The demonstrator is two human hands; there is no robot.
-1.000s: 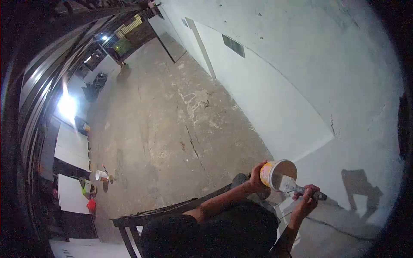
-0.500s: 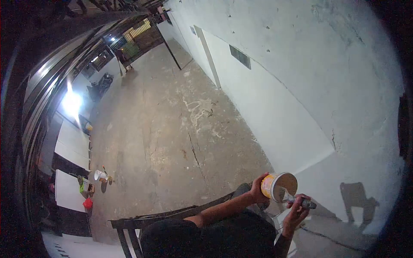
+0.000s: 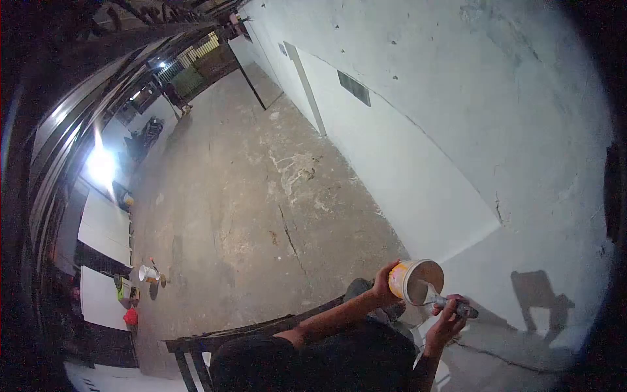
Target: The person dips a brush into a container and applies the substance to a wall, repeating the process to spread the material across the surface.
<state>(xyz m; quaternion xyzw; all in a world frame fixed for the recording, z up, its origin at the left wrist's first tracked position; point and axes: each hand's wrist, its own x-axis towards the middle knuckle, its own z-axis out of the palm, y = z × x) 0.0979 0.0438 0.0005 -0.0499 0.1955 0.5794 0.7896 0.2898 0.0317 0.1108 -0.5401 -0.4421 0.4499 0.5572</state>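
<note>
My left hand (image 3: 385, 285) is wrapped round the side of a small white and yellow tub (image 3: 401, 279), which tips toward the right. The inside of the tub is in shadow, and its contents cannot be made out. Just right of it, my right hand (image 3: 447, 321) grips the dark handle of a paintbrush (image 3: 465, 310). The brush's pale head reaches over the rim into the tub.
A pale wall (image 3: 450, 144) rises along the right, with a shadow cast on it. A dark railing (image 3: 248, 326) runs below my left arm. On the concrete floor (image 3: 222, 215) at left stand a white bucket (image 3: 147, 274) and a red item (image 3: 130, 317).
The whole view has shifted slightly, so floor and wall appear a little further left. The figure near the far gate shows less clearly. Both hands keep their holds.
</note>
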